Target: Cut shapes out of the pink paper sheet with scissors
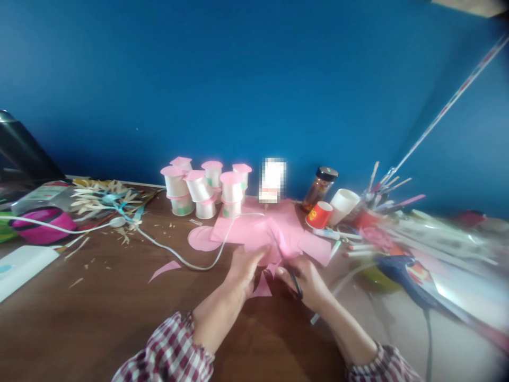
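My left hand [247, 266] is closed on a piece of pink paper [254, 243], thumb on top. In my right hand [306, 278] is a pair of scissors [296, 281], fingers around the dark handles. The blades point up and away, against the pink paper. Under and behind the hands lie more pink sheets [286, 212], and several rounded pink cutouts [201, 239] rest to the left. A pink scrap [262, 287] sits on the table between my wrists. Another curved scrap [165, 269] lies farther left.
Stacked paper cups with pink tops [198, 185] stand at the back left. A phone [272, 180] leans at the wall with its white cable [191, 265] crossing the table. To the right are a dark-lidded jar [320, 188], a red cup [319, 214] and a blue glue gun [405, 273].
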`<state>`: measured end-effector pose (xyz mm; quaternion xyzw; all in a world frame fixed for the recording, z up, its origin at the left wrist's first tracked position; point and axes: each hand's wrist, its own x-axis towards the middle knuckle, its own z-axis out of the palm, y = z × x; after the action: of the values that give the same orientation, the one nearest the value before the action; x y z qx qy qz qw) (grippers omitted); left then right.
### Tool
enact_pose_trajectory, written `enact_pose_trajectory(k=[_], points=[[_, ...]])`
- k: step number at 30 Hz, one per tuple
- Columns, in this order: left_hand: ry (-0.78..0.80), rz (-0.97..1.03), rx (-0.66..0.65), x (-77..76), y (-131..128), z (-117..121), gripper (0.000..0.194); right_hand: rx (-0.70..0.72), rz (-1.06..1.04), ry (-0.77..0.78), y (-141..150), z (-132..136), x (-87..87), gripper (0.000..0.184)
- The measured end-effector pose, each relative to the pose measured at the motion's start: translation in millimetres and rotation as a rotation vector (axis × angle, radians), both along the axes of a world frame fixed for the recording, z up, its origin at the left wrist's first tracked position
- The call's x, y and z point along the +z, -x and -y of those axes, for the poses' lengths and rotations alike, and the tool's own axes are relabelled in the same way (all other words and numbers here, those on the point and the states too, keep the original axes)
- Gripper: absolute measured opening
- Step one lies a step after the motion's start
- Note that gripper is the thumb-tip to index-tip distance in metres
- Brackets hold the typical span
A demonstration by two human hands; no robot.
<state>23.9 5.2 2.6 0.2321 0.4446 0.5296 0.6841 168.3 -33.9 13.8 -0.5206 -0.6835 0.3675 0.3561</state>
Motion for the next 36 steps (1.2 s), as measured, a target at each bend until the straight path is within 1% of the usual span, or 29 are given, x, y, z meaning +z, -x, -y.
enact_pose_trajectory(k=[5,9,13,16,20,22,25,28,30,33,34,36], points=[[0.000,-0.003,-0.001,0.9,0,0,0.037,-0.004,-0.016,0.025,1,0,1.8,0.041],[0.013,-0.012,0.004,1.1,1,-1,0.035,-0.017,-0.050,0.043,1,1,-1.0,0.043],[0.017,0.011,-0.011,2.3,1,-1,0.033,-0.017,-0.075,0.121,1,1,-6.2,0.039],[-0.024,0.049,-0.095,4.0,2,2,0.031,0.004,-0.123,0.145,-1,-1,-7.7,0.040],[-0.111,0.118,-0.283,6.2,2,7,0.027,0.016,-0.207,0.146,-5,-3,-8.8,0.039],[-0.145,0.123,-0.318,6.6,2,10,0.027,0.012,-0.251,0.144,-8,-4,-10.4,0.038],[-0.186,0.104,-0.320,5.9,2,10,0.029,0.019,-0.275,0.133,-10,-5,-13.5,0.037],[-0.181,0.051,-0.303,5.0,1,9,0.031,0.005,-0.266,0.117,-9,-6,-15.9,0.035],[-0.137,-0.039,-0.282,5.3,1,9,0.032,-0.042,-0.264,0.119,-8,-7,-16.3,0.034],[-0.058,-0.143,-0.296,6.9,8,12,0.038,-0.160,-0.317,0.138,-8,-9,-15.4,0.032],[-0.015,-0.180,-0.271,7.4,12,13,0.038,-0.178,-0.332,0.139,-8,-10,-15.0,0.031],[0.015,-0.199,-0.204,8.0,23,15,0.038,-0.185,-0.356,0.145,-8,-12,-14.4,0.031]])
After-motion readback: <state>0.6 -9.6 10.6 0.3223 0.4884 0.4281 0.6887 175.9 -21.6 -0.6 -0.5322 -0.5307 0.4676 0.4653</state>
